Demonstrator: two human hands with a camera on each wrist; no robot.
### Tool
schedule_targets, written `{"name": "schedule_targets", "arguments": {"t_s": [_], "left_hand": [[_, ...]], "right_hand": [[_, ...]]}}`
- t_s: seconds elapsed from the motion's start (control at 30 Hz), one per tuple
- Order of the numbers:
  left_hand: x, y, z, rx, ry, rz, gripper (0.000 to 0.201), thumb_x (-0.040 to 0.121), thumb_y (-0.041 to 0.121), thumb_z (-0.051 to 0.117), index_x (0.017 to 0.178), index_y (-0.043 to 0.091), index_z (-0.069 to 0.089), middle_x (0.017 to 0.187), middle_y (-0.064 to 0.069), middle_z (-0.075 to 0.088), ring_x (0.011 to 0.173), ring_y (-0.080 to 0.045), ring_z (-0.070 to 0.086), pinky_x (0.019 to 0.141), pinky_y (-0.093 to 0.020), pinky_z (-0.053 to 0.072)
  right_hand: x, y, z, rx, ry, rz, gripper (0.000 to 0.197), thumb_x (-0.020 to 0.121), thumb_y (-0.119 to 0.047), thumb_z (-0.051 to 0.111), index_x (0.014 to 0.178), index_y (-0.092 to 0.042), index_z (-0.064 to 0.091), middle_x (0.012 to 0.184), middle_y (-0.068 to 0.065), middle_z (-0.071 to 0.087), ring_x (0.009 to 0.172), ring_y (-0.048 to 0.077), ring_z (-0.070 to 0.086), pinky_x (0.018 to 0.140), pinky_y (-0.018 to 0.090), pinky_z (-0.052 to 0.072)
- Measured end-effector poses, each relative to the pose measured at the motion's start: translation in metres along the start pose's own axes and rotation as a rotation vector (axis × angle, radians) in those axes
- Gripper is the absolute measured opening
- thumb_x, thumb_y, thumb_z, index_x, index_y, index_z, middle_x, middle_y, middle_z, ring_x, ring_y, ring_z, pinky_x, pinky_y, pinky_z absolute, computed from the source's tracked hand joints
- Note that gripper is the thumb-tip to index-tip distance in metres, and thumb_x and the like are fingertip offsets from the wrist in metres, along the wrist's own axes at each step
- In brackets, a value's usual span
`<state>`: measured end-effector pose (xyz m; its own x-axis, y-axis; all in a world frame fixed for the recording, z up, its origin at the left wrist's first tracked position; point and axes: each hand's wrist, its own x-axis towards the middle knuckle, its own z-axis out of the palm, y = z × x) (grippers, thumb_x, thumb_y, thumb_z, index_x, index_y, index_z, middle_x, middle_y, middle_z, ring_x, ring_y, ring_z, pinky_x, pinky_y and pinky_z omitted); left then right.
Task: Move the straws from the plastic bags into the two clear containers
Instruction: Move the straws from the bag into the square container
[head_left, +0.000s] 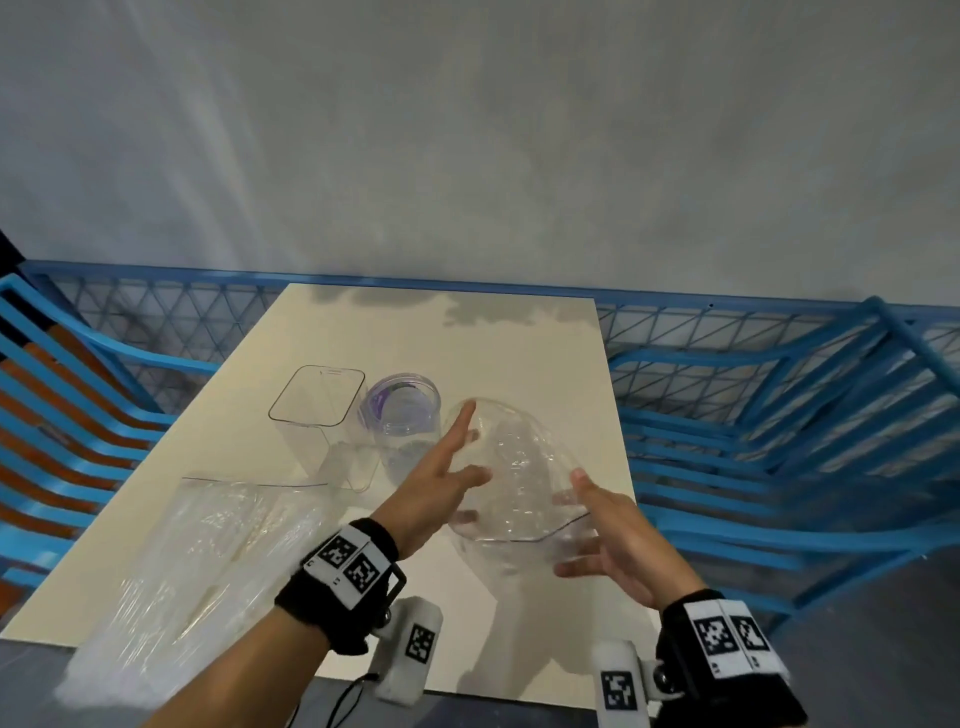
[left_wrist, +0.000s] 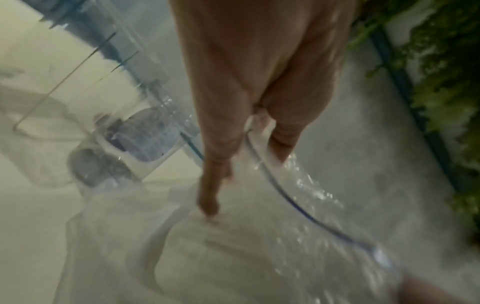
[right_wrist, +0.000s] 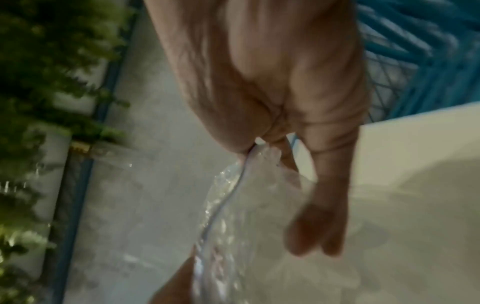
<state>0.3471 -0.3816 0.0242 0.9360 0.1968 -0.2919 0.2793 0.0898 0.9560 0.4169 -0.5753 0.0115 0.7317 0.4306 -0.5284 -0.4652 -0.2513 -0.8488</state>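
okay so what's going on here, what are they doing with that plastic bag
A person holds a clear crinkly plastic bag above a cream table, left hand and right hand pinching its rim. Behind it stand a clear rectangular container and a clear round jar. A second clear bag lies at the near left.

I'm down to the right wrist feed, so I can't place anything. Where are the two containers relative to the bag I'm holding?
Observer: Beyond the held bag and to its left, side by side on the table: rectangular container on the left, round container on the right.
Operator: Is my other hand on the bag too?
Observer: Yes, the left hand pinches its left edge.
Operator: Any other bag?
Observer: A second bag lies on the table's near left.
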Motion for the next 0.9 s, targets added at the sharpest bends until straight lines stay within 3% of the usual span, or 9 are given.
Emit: {"name": "schedule_targets", "arguments": {"t_s": [0.17,0.3,0.37,0.47,0.57,0.63,0.77,0.83,0.9], "left_hand": [[-0.014,0.009,-0.003,0.208,-0.029,-0.195,0.086,0.083,0.056,0.061,0.135,0.07,-0.007,0.16,0.003,0.005,0.123,-0.027,0.043,0.074,-0.046,0.058],[-0.024,0.008,0.005,-0.185,-0.136,-0.202,0.115,0.084,-0.002,0.067,0.14,0.062,-0.01,0.139,-0.021,0.041,0.096,-0.042,0.065,0.073,-0.043,0.061],[-0.021,0.003,0.007,-0.251,-0.059,-0.12,0.122,0.076,-0.025,0.062,0.143,0.058,0.002,0.138,-0.018,0.037,0.094,-0.037,0.069,0.074,-0.041,0.061],[-0.018,-0.009,0.01,-0.301,-0.003,-0.045,0.116,0.075,-0.029,0.057,0.147,0.049,0.009,0.138,-0.008,0.04,0.1,-0.031,0.071,0.07,-0.035,0.06],[-0.016,-0.027,0.007,-0.134,0.053,-0.036,0.109,0.076,-0.018,0.067,0.151,0.039,0.011,0.122,-0.008,0.046,0.092,-0.024,0.068,0.059,-0.028,0.057],[-0.015,-0.036,0.0,0.106,0.056,-0.111,0.12,0.064,-0.012,0.08,0.151,0.038,0.013,0.11,-0.008,0.046,0.084,-0.021,0.058,0.067,-0.032,0.059],[-0.013,-0.023,-0.017,0.499,0.025,-0.178,0.132,0.043,0.022,0.094,0.142,0.053,0.013,0.138,-0.006,0.024,0.125,-0.029,0.041,0.107,-0.049,0.041],[-0.013,-0.008,-0.027,0.392,-0.128,-0.15,0.127,0.047,0.026,0.093,0.141,0.059,0.013,0.149,0.0,0.016,0.14,-0.025,0.024,0.115,-0.049,0.027],[-0.013,0.006,-0.033,0.125,-0.258,-0.172,0.11,0.051,0.036,0.091,0.137,0.06,0.027,0.151,-0.001,0.031,0.14,-0.023,0.033,0.112,-0.05,0.032]], "right_hand": [[0.007,-0.005,0.003,0.178,0.171,-0.225,0.032,0.102,-0.02,0.042,0.082,0.002,0.055,0.081,0.01,0.052,0.057,0.027,0.061,0.055,0.031,0.057],[0.008,0.0,0.009,0.178,0.191,-0.26,0.032,0.102,-0.015,0.041,0.078,0.0,0.057,0.078,0.012,0.06,0.066,0.023,0.063,0.068,0.035,0.054],[0.009,0.005,0.014,0.189,0.193,-0.293,0.029,0.102,-0.014,0.043,0.081,-0.002,0.059,0.077,0.014,0.064,0.067,0.023,0.062,0.069,0.038,0.052],[0.006,0.006,0.017,0.28,0.2,-0.311,0.016,0.1,-0.006,0.043,0.098,-0.007,0.059,0.079,0.013,0.062,0.061,0.017,0.057,0.061,0.032,0.049],[0.011,0.009,0.018,0.257,0.146,-0.163,0.039,0.093,0.007,0.04,0.121,-0.019,0.047,0.074,0.009,0.058,0.052,0.014,0.047,0.053,0.027,0.044],[0.015,0.013,0.019,0.155,0.11,-0.057,0.051,0.085,0.011,0.04,0.126,-0.018,0.049,0.066,0.007,0.056,0.043,0.011,0.04,0.042,0.022,0.039],[0.01,0.016,0.018,-0.041,0.045,-0.031,0.05,0.081,0.01,0.032,0.099,-0.015,0.072,0.053,-0.003,0.043,0.039,0.009,0.029,0.036,0.017,0.026],[0.004,0.015,0.016,-0.048,0.024,-0.067,0.051,0.082,0.01,0.031,0.093,-0.013,0.076,0.05,-0.006,0.04,0.041,0.009,0.027,0.037,0.017,0.024],[-0.001,0.012,0.018,-0.026,0.021,-0.12,0.046,0.08,0.012,0.031,0.081,-0.008,0.073,0.051,-0.003,0.041,0.044,0.011,0.028,0.038,0.018,0.026]]}}
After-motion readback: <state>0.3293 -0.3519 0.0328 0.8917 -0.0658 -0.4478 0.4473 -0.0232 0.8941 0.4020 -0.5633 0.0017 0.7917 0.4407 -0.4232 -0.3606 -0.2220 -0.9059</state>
